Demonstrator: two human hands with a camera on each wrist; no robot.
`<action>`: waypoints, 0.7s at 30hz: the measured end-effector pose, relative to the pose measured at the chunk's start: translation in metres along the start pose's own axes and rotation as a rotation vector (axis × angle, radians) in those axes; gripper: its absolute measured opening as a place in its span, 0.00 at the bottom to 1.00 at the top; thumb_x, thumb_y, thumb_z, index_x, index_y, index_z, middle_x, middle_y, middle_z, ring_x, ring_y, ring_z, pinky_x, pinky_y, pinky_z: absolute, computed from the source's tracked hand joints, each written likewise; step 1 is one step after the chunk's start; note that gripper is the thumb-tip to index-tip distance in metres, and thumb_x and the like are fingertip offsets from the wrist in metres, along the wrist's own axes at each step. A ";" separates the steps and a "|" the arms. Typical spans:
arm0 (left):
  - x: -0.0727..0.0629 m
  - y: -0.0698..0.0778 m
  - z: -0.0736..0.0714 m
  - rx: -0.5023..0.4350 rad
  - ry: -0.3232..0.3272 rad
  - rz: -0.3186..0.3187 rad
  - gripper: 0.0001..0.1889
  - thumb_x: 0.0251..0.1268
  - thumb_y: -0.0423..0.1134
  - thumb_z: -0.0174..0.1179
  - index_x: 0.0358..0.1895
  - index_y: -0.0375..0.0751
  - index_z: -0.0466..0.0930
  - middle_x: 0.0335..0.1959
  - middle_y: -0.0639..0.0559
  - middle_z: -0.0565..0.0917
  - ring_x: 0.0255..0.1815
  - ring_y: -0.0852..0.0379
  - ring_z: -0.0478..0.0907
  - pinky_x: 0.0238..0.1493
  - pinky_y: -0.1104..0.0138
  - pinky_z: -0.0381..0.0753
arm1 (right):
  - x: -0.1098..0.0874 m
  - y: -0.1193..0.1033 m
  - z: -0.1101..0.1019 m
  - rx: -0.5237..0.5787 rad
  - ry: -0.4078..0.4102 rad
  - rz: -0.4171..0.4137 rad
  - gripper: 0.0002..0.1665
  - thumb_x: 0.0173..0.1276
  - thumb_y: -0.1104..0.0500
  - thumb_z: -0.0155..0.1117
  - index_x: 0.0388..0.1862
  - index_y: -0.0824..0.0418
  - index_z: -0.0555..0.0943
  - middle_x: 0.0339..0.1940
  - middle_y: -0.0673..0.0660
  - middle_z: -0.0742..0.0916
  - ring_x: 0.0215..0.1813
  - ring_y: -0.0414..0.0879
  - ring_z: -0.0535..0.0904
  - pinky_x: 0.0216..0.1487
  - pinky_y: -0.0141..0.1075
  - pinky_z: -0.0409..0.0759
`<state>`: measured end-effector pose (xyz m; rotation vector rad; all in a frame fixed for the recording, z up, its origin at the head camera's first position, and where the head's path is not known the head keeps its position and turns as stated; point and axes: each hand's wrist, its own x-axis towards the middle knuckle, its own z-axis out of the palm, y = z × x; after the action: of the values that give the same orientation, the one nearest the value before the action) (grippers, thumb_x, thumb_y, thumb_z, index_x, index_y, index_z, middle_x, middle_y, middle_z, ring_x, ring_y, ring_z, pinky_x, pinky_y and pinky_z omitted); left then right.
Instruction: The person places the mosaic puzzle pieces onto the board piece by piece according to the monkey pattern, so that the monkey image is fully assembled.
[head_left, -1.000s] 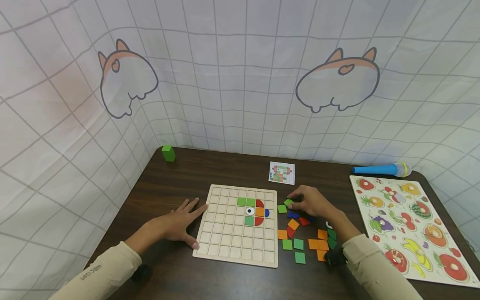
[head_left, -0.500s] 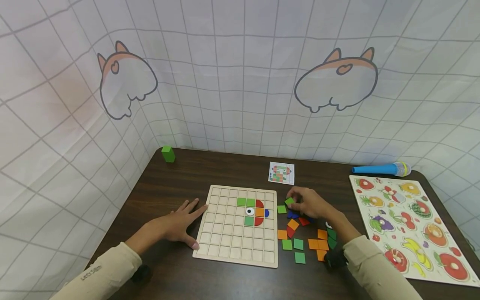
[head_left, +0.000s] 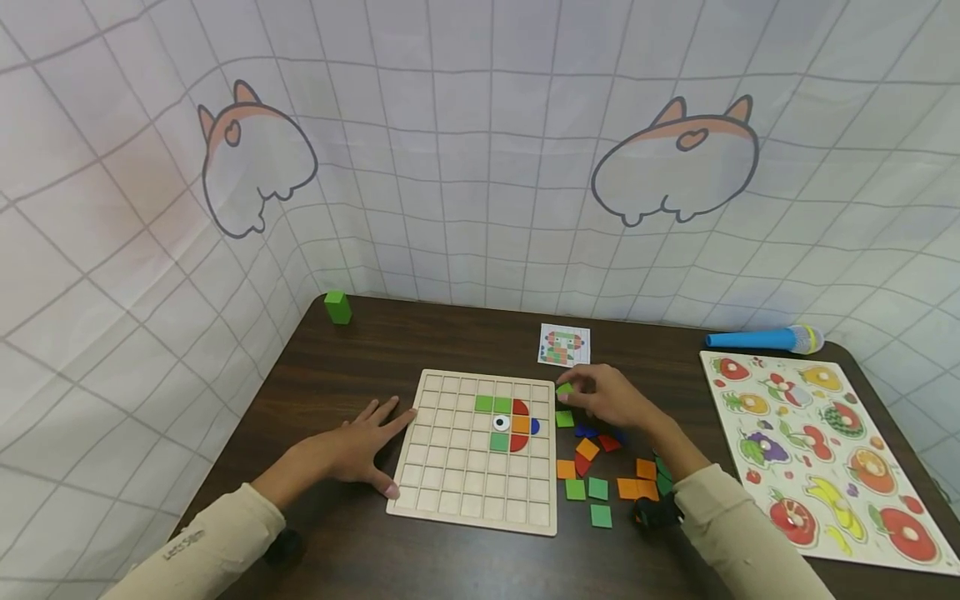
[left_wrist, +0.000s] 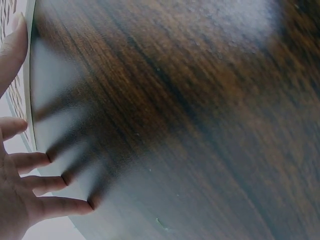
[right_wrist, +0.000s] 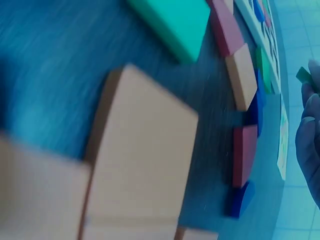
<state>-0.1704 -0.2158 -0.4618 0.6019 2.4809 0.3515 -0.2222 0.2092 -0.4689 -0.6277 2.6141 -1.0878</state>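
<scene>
Fingers of the right hand (head_left: 606,397) pinched a light-green square tile (head_left: 565,389) beside the wooden grid board (head_left: 450,481), at two o'clock; the left hand (head_left: 360,450), fingers spread, touched the board's nine o'clock edge, apparently steadying it. Loose tiles (head_left: 627,489) lay at three o'clock, presumably for reach.

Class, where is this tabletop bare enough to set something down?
Bare: the dark woodgrain tabletop between the green rectangular block and white printed paper, and along the pale square wooden board's near edge. Crowded: right of it, with flat coloured tiles.

Beige sleeves (head_left: 738,533), dark lettering (head_left: 183,545) on the left
</scene>
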 end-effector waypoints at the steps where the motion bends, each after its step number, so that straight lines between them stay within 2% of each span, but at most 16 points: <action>1: 0.000 0.000 0.000 -0.002 0.001 0.001 0.64 0.45 0.67 0.72 0.83 0.52 0.43 0.83 0.36 0.39 0.81 0.27 0.36 0.66 0.24 0.50 | 0.001 -0.001 0.001 0.008 -0.002 -0.002 0.18 0.73 0.55 0.65 0.56 0.63 0.82 0.30 0.52 0.81 0.24 0.43 0.75 0.28 0.34 0.76; 12: -0.002 0.002 -0.001 -0.009 0.007 -0.005 0.64 0.44 0.66 0.73 0.83 0.52 0.44 0.83 0.36 0.40 0.81 0.28 0.36 0.66 0.25 0.51 | 0.014 -0.015 0.012 0.070 0.001 -0.026 0.19 0.71 0.57 0.67 0.57 0.65 0.82 0.34 0.55 0.83 0.27 0.44 0.76 0.29 0.33 0.77; 21: -0.001 0.001 -0.001 -0.010 0.010 -0.005 0.64 0.44 0.66 0.74 0.83 0.53 0.44 0.83 0.37 0.40 0.81 0.28 0.36 0.66 0.25 0.51 | 0.034 -0.033 0.031 0.153 -0.076 -0.049 0.21 0.72 0.59 0.65 0.61 0.65 0.81 0.44 0.61 0.84 0.30 0.45 0.79 0.31 0.34 0.80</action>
<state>-0.1695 -0.2157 -0.4600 0.5909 2.4883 0.3648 -0.2310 0.1529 -0.4685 -0.6883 2.4353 -1.2385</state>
